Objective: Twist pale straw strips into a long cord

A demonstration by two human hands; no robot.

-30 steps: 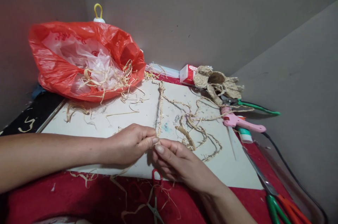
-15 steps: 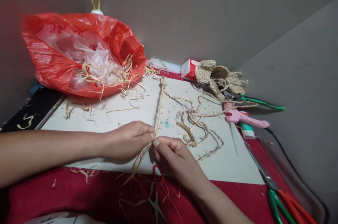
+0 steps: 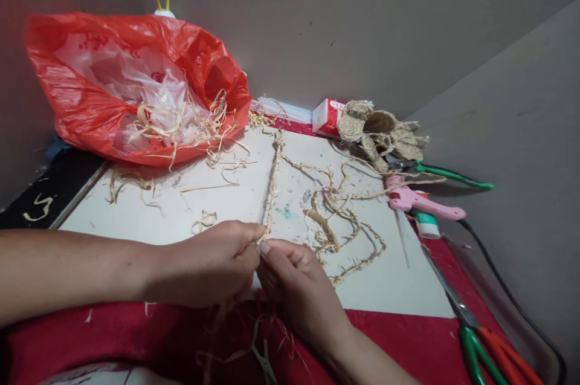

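White board (image 3: 389, 294): spreads beneath both hands and on beyond them.
Left hand (image 3: 222, 261): closed, thumb and fingers clamped on the braid's near end; its grip on individual strands is hidden.
Right hand (image 3: 301, 288): thumb and fingers pinched together at that same end, just beside the left hand's fingertips.
Braid (image 3: 274, 182): lies straight ahead, starting at the fingertips; both hands touch it, so neither is clearly nearer.
Braid's long axis: runs away from the hands, far end leaning slightly right, near end pointing back between them.

Bag (image 3: 75, 110) left of the braid (image 3: 273, 185) — glue gun (image 3: 423, 203) right.
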